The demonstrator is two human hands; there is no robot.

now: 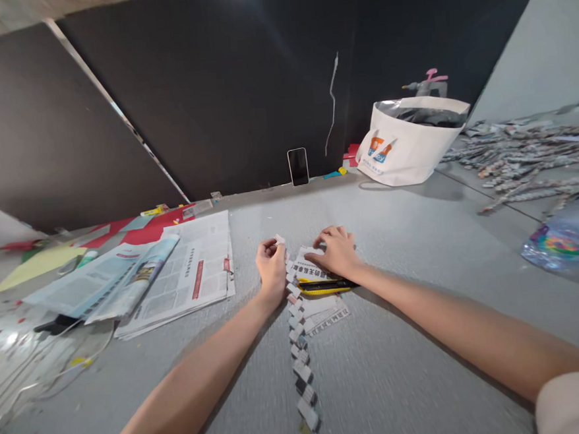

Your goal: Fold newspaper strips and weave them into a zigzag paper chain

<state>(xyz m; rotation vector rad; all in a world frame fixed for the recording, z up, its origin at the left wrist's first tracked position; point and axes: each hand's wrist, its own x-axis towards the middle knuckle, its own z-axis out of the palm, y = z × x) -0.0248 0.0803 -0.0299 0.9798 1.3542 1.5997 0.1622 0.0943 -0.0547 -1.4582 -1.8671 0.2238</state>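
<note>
A zigzag chain of folded newspaper strips (pixel 302 356) runs down the middle of the grey table toward me. At its far end my left hand (pixel 272 271) is closed, its thumb and fingers pinching the tip of the chain. My right hand (pixel 340 250) reaches over cut newspaper pieces (pixel 326 315) just right of the chain. Its fingers are bent but apart, with the thumb and fingertips at the upper piece; whether they press on it is hard to tell. A yellow and black utility knife (pixel 325 286) lies across these pieces, below the right hand.
Folded newspapers (pixel 198 269) lie at the left, near cables (pixel 28 381). A phone (pixel 298 167) leans on the dark back panel. At the right are a white bag (pixel 408 149), a spray bottle (pixel 429 86), many paper chains (pixel 528 154) and a clear plastic package (pixel 563 241).
</note>
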